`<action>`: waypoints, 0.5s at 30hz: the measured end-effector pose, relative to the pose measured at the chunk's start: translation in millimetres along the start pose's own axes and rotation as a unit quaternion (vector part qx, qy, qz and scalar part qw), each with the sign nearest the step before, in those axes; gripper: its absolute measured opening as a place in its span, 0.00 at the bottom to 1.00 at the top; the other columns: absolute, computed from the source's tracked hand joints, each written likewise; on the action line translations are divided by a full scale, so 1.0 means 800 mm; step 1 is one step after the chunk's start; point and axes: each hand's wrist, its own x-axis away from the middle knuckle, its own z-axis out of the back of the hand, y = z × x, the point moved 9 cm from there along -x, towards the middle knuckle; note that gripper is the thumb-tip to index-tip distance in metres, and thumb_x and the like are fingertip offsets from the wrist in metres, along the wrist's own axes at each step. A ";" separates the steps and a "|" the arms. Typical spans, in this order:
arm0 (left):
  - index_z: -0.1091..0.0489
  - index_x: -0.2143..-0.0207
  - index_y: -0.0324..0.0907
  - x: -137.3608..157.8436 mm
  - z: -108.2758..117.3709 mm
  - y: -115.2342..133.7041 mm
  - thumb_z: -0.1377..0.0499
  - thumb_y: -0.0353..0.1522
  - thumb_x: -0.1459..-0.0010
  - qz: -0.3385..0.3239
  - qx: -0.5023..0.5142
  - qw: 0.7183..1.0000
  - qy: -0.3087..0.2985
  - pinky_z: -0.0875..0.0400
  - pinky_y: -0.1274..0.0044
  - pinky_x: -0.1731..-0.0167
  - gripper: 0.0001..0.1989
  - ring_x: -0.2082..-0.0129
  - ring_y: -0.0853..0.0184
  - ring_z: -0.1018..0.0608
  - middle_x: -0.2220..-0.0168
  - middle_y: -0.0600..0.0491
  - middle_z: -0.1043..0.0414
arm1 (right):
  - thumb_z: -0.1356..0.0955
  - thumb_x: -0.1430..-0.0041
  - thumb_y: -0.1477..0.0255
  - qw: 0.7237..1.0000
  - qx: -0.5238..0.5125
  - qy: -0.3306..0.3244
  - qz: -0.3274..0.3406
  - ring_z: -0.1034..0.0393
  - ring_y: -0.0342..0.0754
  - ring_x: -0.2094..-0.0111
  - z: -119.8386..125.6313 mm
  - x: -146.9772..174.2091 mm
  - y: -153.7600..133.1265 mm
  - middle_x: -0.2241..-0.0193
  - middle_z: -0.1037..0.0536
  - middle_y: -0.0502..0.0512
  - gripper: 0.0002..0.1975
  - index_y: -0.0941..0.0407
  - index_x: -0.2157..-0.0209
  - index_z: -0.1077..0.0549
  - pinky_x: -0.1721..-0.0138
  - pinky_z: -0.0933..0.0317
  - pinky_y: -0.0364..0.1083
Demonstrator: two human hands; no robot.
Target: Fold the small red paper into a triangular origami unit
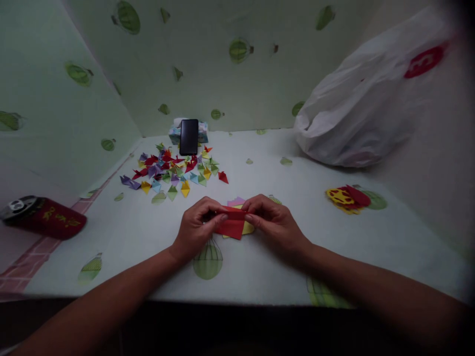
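Pinching: left hand (196, 225) and right hand (272, 222) nip red paper (232, 225)
Beneath: yellow, pink sheets (243, 213)
Behind: folded-paper pile (174, 173)

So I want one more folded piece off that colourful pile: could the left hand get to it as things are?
Probably yes, once free. The left hand grips the red paper with the right hand; bare table lies between it and the pile.

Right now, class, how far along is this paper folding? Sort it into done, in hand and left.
Done: a pile of folded paper pieces in many colours lies before the phone. In hand: the left hand and right hand pinch a red sheet, only partly folded. Left: pink and yellow sheets lie flat beneath it, unfolded.
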 end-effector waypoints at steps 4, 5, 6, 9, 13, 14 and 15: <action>0.24 0.66 0.42 0.000 0.000 -0.009 0.35 0.29 0.44 0.043 0.029 0.999 0.010 0.32 0.78 0.69 0.02 0.68 0.69 0.26 0.66 0.53 0.27 | 0.30 0.38 0.71 0.999 0.036 0.003 0.013 0.31 0.47 0.64 0.000 0.001 -0.006 0.66 0.25 0.53 0.03 0.54 0.67 0.26 0.62 0.39 0.47; 0.24 0.66 0.42 0.000 0.000 -0.011 0.35 0.29 0.44 0.052 0.035 0.998 0.009 0.32 0.78 0.69 0.02 0.68 0.70 0.26 0.66 0.53 0.27 | 0.30 0.37 0.71 0.999 0.044 0.005 0.018 0.31 0.47 0.64 0.000 0.002 -0.007 0.66 0.25 0.53 0.03 0.54 0.67 0.26 0.63 0.39 0.47; 0.24 0.66 0.41 0.001 -0.001 -0.013 0.35 0.30 0.44 0.059 0.042 0.997 0.008 0.32 0.78 0.70 0.03 0.69 0.70 0.26 0.66 0.53 0.27 | 0.30 0.37 0.71 0.998 0.052 0.007 0.023 0.31 0.47 0.64 0.000 0.002 -0.009 0.66 0.25 0.53 0.03 0.54 0.67 0.26 0.63 0.39 0.47; 0.24 0.66 0.41 0.001 -0.002 -0.015 0.35 0.30 0.44 0.068 0.055 0.996 0.006 0.32 0.78 0.69 0.02 0.69 0.70 0.26 0.67 0.53 0.27 | 0.30 0.37 0.72 0.998 0.063 0.008 0.030 0.32 0.47 0.65 0.000 0.002 -0.010 0.67 0.26 0.53 0.03 0.54 0.67 0.26 0.63 0.39 0.47; 0.24 0.67 0.42 0.002 -0.002 -0.016 0.35 0.29 0.43 0.065 0.052 0.997 0.005 0.32 0.78 0.67 0.01 0.67 0.70 0.26 0.67 0.53 0.28 | 0.30 0.37 0.72 0.998 0.056 0.004 0.017 0.32 0.46 0.65 0.000 0.002 -0.006 0.67 0.26 0.52 0.03 0.55 0.66 0.27 0.64 0.40 0.47; 0.24 0.67 0.42 0.002 -0.002 -0.017 0.35 0.29 0.43 0.065 0.050 0.997 0.006 0.32 0.78 0.67 0.01 0.67 0.70 0.26 0.67 0.53 0.28 | 0.30 0.38 0.71 0.999 0.050 0.001 0.008 0.32 0.46 0.65 -0.001 0.002 -0.004 0.67 0.26 0.52 0.03 0.55 0.66 0.27 0.64 0.39 0.46; 0.24 0.67 0.42 0.002 -0.002 -0.017 0.35 0.29 0.43 0.064 0.048 0.997 0.005 0.32 0.78 0.67 0.01 0.67 0.70 0.26 0.67 0.53 0.27 | 0.30 0.38 0.70 0.999 0.044 -0.006 -0.005 0.32 0.47 0.65 -0.002 0.001 -0.001 0.66 0.26 0.52 0.03 0.55 0.65 0.27 0.63 0.39 0.46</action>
